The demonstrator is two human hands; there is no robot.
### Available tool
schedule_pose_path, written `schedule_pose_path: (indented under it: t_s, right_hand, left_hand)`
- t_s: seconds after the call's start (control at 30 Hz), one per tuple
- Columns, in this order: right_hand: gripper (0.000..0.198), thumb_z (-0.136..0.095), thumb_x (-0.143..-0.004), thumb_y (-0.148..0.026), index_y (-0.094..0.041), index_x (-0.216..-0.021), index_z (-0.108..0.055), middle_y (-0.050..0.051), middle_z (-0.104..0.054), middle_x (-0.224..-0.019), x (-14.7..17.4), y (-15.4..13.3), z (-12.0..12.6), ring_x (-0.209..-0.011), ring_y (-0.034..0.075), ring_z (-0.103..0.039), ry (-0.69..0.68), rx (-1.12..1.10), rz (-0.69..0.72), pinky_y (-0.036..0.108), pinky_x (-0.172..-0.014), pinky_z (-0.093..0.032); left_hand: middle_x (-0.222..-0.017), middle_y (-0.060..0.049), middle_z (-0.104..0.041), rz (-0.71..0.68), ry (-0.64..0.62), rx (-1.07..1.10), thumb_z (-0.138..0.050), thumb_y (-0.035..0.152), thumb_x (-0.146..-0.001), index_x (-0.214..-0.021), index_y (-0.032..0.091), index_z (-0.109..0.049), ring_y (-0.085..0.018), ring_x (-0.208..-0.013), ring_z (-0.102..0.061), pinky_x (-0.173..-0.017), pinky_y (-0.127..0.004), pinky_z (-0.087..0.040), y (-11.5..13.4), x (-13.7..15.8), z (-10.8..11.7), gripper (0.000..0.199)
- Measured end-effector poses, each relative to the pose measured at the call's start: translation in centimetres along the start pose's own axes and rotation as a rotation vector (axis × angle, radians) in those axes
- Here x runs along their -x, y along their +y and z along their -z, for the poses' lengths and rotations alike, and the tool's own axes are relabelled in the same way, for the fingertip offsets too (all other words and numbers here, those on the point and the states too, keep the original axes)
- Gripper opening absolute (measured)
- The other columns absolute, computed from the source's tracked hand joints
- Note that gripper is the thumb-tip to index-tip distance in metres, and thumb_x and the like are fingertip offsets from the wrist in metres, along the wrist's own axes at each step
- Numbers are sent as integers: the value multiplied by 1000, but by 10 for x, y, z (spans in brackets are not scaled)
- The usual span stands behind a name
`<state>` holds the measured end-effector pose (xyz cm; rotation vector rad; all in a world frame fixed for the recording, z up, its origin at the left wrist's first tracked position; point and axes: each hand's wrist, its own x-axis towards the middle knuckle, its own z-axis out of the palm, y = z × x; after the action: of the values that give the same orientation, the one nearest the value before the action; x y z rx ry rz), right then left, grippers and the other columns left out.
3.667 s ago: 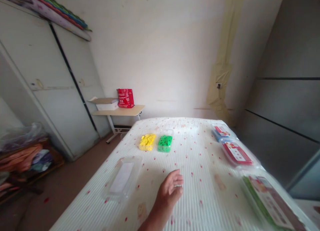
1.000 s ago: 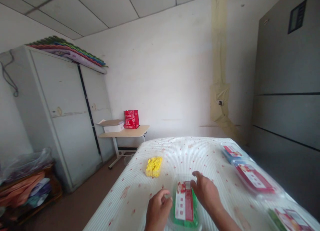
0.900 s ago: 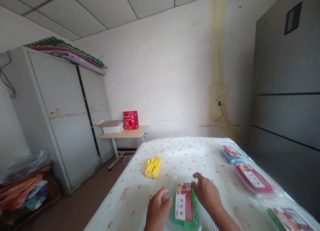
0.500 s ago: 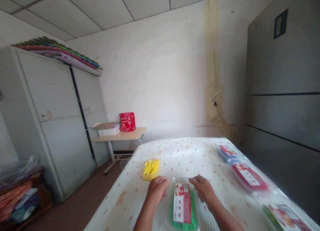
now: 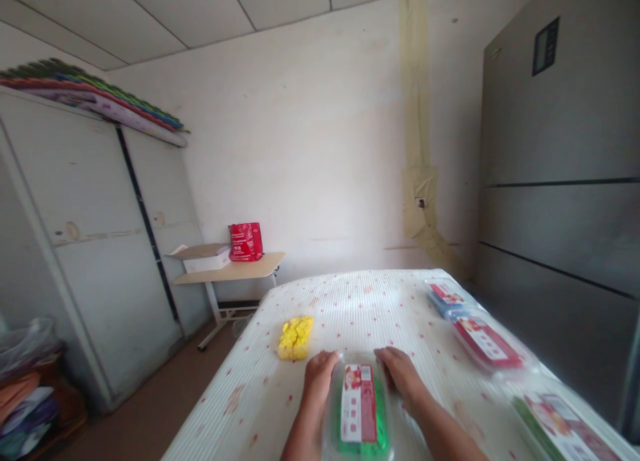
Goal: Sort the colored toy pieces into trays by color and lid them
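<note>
A clear plastic food container (image 5: 357,404) with green contents and a red-and-white label lies at the table's near edge, lid on. My left hand (image 5: 320,374) is closed on its far left corner, fingers curled against the rim. On the other side, my right hand (image 5: 399,373) grips the far right corner with its fingers bent over the edge. The undersides of both hands are hidden. Beyond the left hand sits a small clear tub of yellow pieces (image 5: 296,338).
Along the table's right side lie a blue container (image 5: 447,296), a red container (image 5: 490,344) and another labelled container with green (image 5: 555,424). The table (image 5: 350,301) has a white spotted cloth. A side table (image 5: 250,269) holds a red bag (image 5: 246,241) and a box.
Both hands have closed in from beside the green container to its far corners and now touch it. The view has turned slightly to the right.
</note>
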<state>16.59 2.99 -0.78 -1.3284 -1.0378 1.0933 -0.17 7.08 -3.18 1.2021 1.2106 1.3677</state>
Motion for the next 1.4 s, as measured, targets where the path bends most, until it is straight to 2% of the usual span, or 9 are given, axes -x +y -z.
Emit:
schedule_pose_path:
  t_s: [0.23,0.43,0.7,1.27,1.4]
  right_hand:
    - [27,-48,-65,-41,-22,-50,-35,-9,-32,-37,1,-1,-1,-34,6,-30,22,-3,-8,20,-36,-22]
    - [26,-48,-64,-41,-22,-51,-35,-10,-32,-38,-3,5,-2,-34,6,-29,11,-34,-9,20,-35,-21]
    - [25,-47,-64,-39,-21,-52,-36,-10,-32,-40,-3,6,-3,-35,5,-29,-4,-63,-4,20,-36,-22]
    - [23,-45,-63,-40,-20,-51,-39,-9,-34,-40,-6,10,-6,-37,6,-32,65,38,48,20,-37,-23]
    - [24,-45,-65,-40,-20,-54,-42,-8,-35,-43,-7,12,-4,-40,7,-34,36,53,56,21,-40,-27]
  left_hand:
    - [-40,5,-48,42,7,17,-65,39,-56,-46,15,-52,-10,-41,-45,-45,-22,-34,5,4,-3,29]
    - [-38,5,-46,102,10,33,-63,38,-56,-46,16,-51,-10,-38,-43,-41,-22,-32,2,3,-5,27]
    - [-38,7,-41,74,33,41,-60,33,-55,-44,17,-44,-7,-39,-39,-43,-21,-30,9,7,-6,25]
    - [-39,6,-44,90,58,43,-63,35,-54,-48,16,-49,-10,-40,-43,-43,-22,-32,0,4,-7,24]
    - [-39,7,-41,71,55,28,-62,34,-53,-46,17,-47,-9,-40,-40,-44,-21,-30,0,4,-6,25]
